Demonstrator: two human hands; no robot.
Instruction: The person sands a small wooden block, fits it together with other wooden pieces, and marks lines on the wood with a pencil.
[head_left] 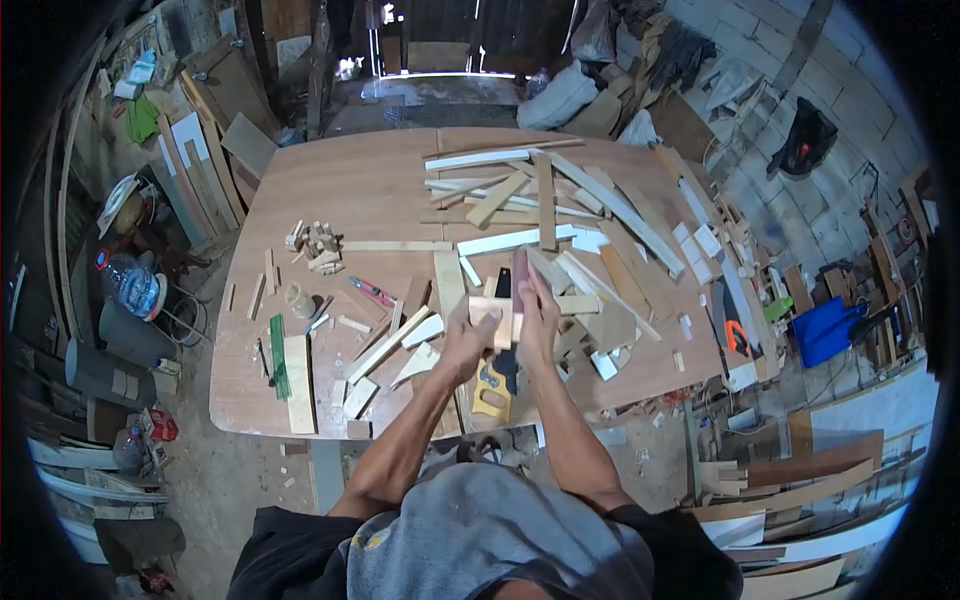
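My left hand (468, 340) is closed on a small pale wooden piece (487, 312), its thumb lying on the top face. Beside it, my right hand (538, 318) is closed round a dark reddish-brown block (519, 275), which stands against the wooden piece's right side. Both hands are raised over the near middle of the wooden table (350, 190). Just below them lies a saw with a yellow handle (491, 392); its blade is partly hidden by the hands and the piece. Wood offcuts surround the hands on both sides.
Long strips (620, 215) are heaped at the back right. Stacked small sticks (318, 245), a green strip (279, 358) and red-blue pliers (372, 291) lie on the left. An orange-handled saw (737, 337) rests at the right edge.
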